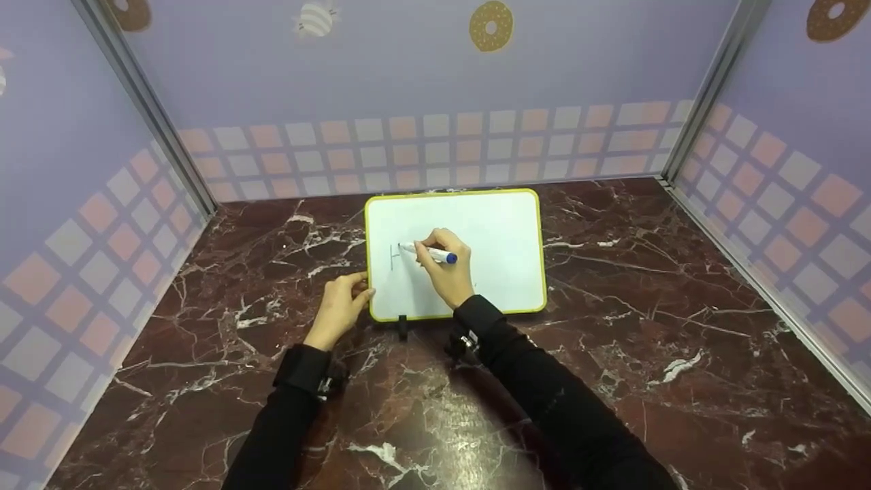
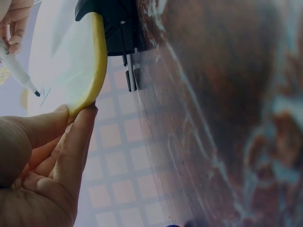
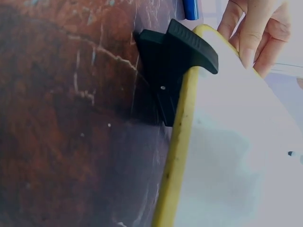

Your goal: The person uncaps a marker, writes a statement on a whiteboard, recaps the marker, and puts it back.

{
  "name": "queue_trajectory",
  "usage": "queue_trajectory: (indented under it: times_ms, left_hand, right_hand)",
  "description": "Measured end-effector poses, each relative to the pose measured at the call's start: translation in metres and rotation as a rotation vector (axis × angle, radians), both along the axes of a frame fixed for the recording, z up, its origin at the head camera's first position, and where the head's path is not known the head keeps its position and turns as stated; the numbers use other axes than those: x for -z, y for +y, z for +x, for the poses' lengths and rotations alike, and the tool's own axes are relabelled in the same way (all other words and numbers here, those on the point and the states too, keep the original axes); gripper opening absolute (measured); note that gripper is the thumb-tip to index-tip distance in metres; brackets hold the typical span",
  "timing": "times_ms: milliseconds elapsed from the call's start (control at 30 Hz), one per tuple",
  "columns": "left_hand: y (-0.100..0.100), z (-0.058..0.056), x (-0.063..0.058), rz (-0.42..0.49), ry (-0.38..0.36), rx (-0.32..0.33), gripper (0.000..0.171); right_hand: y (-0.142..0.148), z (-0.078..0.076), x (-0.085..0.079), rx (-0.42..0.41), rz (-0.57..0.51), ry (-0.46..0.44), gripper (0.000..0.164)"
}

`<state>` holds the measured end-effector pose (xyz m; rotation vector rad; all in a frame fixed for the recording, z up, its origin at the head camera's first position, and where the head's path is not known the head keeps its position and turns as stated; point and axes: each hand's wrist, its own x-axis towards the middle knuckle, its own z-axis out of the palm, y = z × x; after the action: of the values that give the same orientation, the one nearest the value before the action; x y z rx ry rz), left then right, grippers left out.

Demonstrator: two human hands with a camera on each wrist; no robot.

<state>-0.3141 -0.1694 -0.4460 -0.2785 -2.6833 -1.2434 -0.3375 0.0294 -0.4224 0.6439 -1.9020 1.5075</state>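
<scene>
A small whiteboard (image 1: 507, 252) with a yellow rim leans on a black stand (image 3: 163, 61). My left hand (image 1: 338, 306) pinches the board's lower left edge, thumb on the front and fingers behind, as the left wrist view shows. Near the left side of the board, my right hand (image 1: 449, 269) grips a white marker (image 1: 435, 254) with a blue end. Its dark tip is beside a few thin drawn strokes (image 1: 392, 258); whether it touches the surface I cannot tell. In the right wrist view, only the marker's tip (image 3: 291, 153) shows at the right edge.
Dark red marbled tabletop (image 1: 646, 327) surrounds the board. Lilac walls (image 1: 408, 75) with pink and white squares rise at the back and both sides, joined by metal corner posts. A blue cylindrical object (image 3: 191, 9) shows partly at the top of the right wrist view.
</scene>
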Motion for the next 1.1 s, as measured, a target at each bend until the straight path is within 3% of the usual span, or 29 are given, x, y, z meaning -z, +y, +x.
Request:
queue_trajectory:
  times_ms: [133, 367, 600, 867, 1100]
  left_hand:
    - [0.000, 0.001, 0.001, 0.009, 0.000, -0.004, 0.036]
    - [0.000, -0.001, 0.001, -0.002, 0.023, -0.009, 0.035]
    - [0.000, 0.000, 0.001, -0.004, 0.001, -0.008, 0.036]
    - [0.001, 0.001, 0.001, -0.003, -0.006, 0.000, 0.036]
    - [0.001, 0.001, 0.000, -0.006, 0.004, -0.009, 0.036]
  right_hand:
    - [-0.001, 0.021, -0.014, -0.006, 0.020, -0.003, 0.021]
    - [0.000, 0.029, -0.012, -0.038, 0.032, -0.010, 0.024]
    - [0.001, 0.028, -0.011, -0.038, 0.025, -0.019, 0.024]
    - [0.004, 0.023, -0.009, 0.018, -0.033, -0.009, 0.023]
    - [0.007, 0.021, -0.008, -0.008, -0.020, -0.042, 0.022]
